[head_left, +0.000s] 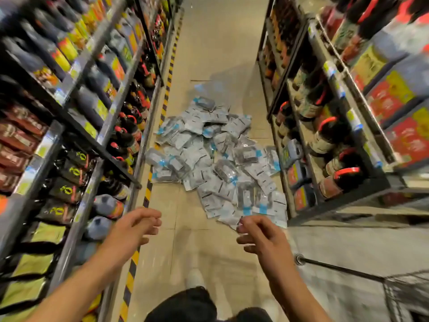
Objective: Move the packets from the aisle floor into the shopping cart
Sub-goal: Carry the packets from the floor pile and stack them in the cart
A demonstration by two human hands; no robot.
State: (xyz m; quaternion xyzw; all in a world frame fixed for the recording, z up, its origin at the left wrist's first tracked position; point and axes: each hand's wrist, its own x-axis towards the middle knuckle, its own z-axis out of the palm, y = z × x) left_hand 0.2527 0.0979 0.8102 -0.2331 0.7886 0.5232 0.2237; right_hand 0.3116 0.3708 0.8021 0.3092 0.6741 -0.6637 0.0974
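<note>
Barely begun, I judge: the packets [216,156] heap the aisle floor [218,49], both the left hand [134,228] and right hand [260,235] reach empty and loosely open, the shopping cart [404,291] beside

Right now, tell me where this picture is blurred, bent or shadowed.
Head view: motion blur smears the shelves on both sides and the shopping cart; the wide lens bows the shelving outward; the pile of packets stays fairly sharp at centre; a soft shadow falls on the floor beyond it; both hands, left and right, are slightly soft.
</note>
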